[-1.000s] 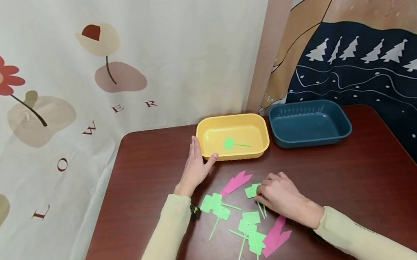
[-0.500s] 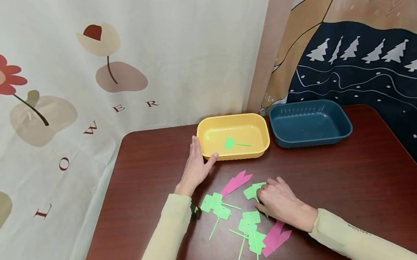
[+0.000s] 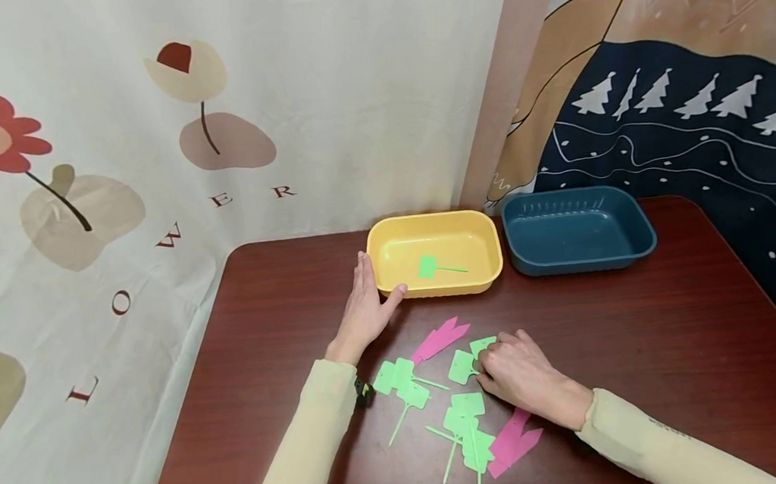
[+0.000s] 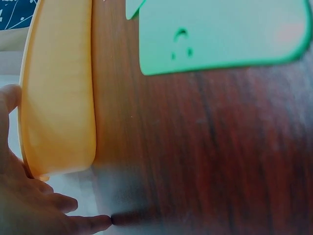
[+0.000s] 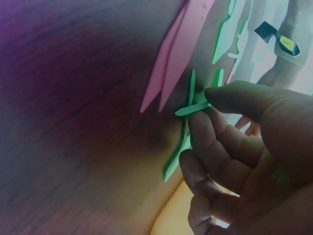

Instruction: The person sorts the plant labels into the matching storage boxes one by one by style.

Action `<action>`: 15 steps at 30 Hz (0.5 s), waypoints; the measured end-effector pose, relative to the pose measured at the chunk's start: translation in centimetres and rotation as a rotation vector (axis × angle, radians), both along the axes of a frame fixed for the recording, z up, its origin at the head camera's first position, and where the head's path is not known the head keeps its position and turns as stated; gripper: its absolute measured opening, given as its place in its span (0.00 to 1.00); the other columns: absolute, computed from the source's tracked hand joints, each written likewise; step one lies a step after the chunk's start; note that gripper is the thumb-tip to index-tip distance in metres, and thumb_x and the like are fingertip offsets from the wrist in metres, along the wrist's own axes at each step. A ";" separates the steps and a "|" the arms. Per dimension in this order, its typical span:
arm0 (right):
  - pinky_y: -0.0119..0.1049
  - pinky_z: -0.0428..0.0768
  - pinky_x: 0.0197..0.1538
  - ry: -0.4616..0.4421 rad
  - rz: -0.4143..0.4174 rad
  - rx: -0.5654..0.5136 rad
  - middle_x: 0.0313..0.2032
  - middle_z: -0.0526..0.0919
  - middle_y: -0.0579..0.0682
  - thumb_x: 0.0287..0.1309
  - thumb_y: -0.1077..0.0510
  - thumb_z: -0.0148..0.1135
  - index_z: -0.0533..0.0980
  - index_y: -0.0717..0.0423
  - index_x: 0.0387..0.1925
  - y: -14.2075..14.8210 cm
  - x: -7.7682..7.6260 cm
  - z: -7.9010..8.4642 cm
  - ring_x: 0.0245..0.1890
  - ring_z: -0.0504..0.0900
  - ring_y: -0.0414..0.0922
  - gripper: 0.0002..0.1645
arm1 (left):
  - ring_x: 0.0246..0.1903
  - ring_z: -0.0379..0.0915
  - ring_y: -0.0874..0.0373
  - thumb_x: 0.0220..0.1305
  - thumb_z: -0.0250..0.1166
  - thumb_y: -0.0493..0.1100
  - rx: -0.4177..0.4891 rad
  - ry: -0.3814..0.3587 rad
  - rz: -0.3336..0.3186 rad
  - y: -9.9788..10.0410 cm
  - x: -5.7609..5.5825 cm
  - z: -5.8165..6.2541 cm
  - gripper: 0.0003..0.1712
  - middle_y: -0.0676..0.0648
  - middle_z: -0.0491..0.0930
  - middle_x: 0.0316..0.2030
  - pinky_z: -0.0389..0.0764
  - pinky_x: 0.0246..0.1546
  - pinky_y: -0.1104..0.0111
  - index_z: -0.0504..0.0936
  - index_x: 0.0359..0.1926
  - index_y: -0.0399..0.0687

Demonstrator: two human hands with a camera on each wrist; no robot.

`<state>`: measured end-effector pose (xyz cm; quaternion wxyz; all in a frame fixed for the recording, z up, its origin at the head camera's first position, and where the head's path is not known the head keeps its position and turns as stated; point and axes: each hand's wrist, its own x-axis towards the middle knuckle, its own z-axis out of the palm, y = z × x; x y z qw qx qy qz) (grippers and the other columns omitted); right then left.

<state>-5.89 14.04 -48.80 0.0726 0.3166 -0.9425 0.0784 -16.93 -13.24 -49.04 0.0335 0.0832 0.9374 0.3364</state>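
Observation:
My right hand [image 3: 525, 375] pinches the thin stem of a green plant label [image 5: 191, 108] between thumb and index finger. A second green label [image 3: 483, 345] lies beside it, partly under the hand. My left hand [image 3: 362, 312] rests against the near left corner of a yellow basin [image 3: 436, 291], fingers straight, thumb at the front rim. One green label [image 3: 427, 266] lies inside this basin. Two loose groups of green labels [image 3: 404, 381] are spread on the table in front. Pink pointed labels [image 3: 440, 339] lie near the basin, and more pink pieces [image 3: 513, 445] near my right forearm.
A dark blue basin [image 3: 577, 265] stands right of the yellow one at the back edge of the brown table [image 3: 276, 304]. Behind hang a pale flower-printed curtain [image 3: 364, 107] and a navy one with white trees [image 3: 687, 135].
My right hand has shifted slightly toward me. The pinched green label has turned and its head now stands apart from the one beside it. My left hand stays at the basin.

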 end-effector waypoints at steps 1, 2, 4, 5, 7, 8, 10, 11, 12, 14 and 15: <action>0.41 0.63 0.30 -0.004 0.003 -0.004 0.17 0.77 0.41 0.50 0.52 0.79 0.77 0.44 0.15 0.0 0.0 0.0 0.24 0.71 0.46 0.17 | 0.81 0.33 0.40 0.74 0.56 0.66 0.001 0.004 0.000 0.0 0.0 0.0 0.59 0.38 0.31 0.82 0.48 0.77 0.51 0.33 0.82 0.35; 0.40 0.62 0.30 -0.007 0.006 -0.009 0.17 0.78 0.41 0.50 0.52 0.79 0.78 0.44 0.16 0.1 0.0 0.1 0.24 0.71 0.46 0.17 | 0.81 0.34 0.39 0.74 0.56 0.66 0.003 0.007 0.000 0.0 0.0 0.1 0.59 0.38 0.31 0.82 0.49 0.77 0.51 0.33 0.82 0.35; 0.39 0.62 0.30 -0.014 0.015 -0.019 0.18 0.78 0.41 0.50 0.53 0.79 0.79 0.44 0.17 0.1 -0.1 0.3 0.26 0.73 0.45 0.15 | 0.80 0.34 0.39 0.74 0.56 0.66 0.001 0.007 0.000 0.0 0.1 0.1 0.59 0.38 0.32 0.82 0.49 0.77 0.51 0.33 0.82 0.35; 0.39 0.62 0.30 -0.018 0.018 -0.025 0.18 0.79 0.40 0.50 0.52 0.79 0.80 0.44 0.18 0.2 -0.1 0.4 0.26 0.74 0.45 0.15 | 0.81 0.34 0.39 0.75 0.56 0.66 -0.001 0.006 -0.001 0.0 0.1 0.1 0.59 0.38 0.31 0.82 0.49 0.77 0.51 0.33 0.82 0.35; 0.39 0.63 0.31 -0.024 0.025 -0.037 0.19 0.79 0.39 0.50 0.53 0.79 0.81 0.44 0.19 0.3 -0.2 0.6 0.27 0.74 0.44 0.14 | 0.81 0.34 0.39 0.75 0.55 0.66 -0.007 0.004 -0.001 0.0 0.1 0.1 0.59 0.38 0.31 0.82 0.48 0.77 0.52 0.33 0.82 0.36; 0.39 0.64 0.32 -0.024 0.028 -0.041 0.19 0.79 0.39 0.50 0.53 0.80 0.81 0.45 0.19 0.4 -0.3 0.8 0.28 0.75 0.44 0.13 | 0.81 0.34 0.39 0.75 0.55 0.67 -0.009 0.001 -0.002 0.0 0.1 0.1 0.59 0.39 0.30 0.82 0.47 0.77 0.52 0.32 0.82 0.36; 0.41 0.67 0.34 -0.021 0.031 -0.047 0.18 0.79 0.38 0.50 0.53 0.80 0.81 0.45 0.19 0.6 -0.4 1.0 0.28 0.75 0.44 0.14 | 0.81 0.33 0.40 0.75 0.55 0.67 -0.012 0.000 -0.001 0.0 0.1 0.1 0.59 0.40 0.30 0.82 0.47 0.78 0.53 0.32 0.82 0.37; 0.42 0.68 0.35 -0.019 0.032 -0.050 0.18 0.79 0.38 0.50 0.54 0.80 0.81 0.45 0.19 0.7 -0.5 1.2 0.28 0.75 0.44 0.14 | 0.81 0.33 0.40 0.75 0.55 0.67 -0.014 -0.001 -0.001 -0.1 0.0 0.1 0.59 0.40 0.30 0.82 0.46 0.78 0.53 0.31 0.82 0.37; 0.43 0.70 0.36 -0.014 0.034 -0.051 0.18 0.79 0.39 0.49 0.54 0.80 0.81 0.45 0.19 0.8 -0.6 1.3 0.28 0.76 0.44 0.14 | 0.81 0.33 0.39 0.75 0.55 0.67 -0.014 0.002 -0.001 -0.1 0.0 0.1 0.59 0.39 0.31 0.82 0.47 0.78 0.53 0.31 0.82 0.37; 0.45 0.72 0.39 -0.006 0.031 -0.052 0.18 0.79 0.39 0.50 0.54 0.80 0.81 0.45 0.19 1.0 -0.8 1.6 0.29 0.76 0.44 0.13 | 0.81 0.34 0.39 0.75 0.55 0.67 -0.014 0.008 -0.003 -0.1 0.0 0.0 0.59 0.37 0.32 0.82 0.47 0.77 0.52 0.32 0.82 0.36; 0.46 0.73 0.40 -0.002 0.028 -0.052 0.19 0.80 0.39 0.50 0.54 0.80 0.82 0.45 0.20 1.1 -0.9 1.8 0.30 0.77 0.43 0.13 | 0.81 0.34 0.39 0.75 0.55 0.67 -0.013 0.009 -0.003 0.0 0.0 0.0 0.59 0.37 0.32 0.82 0.47 0.77 0.51 0.32 0.82 0.36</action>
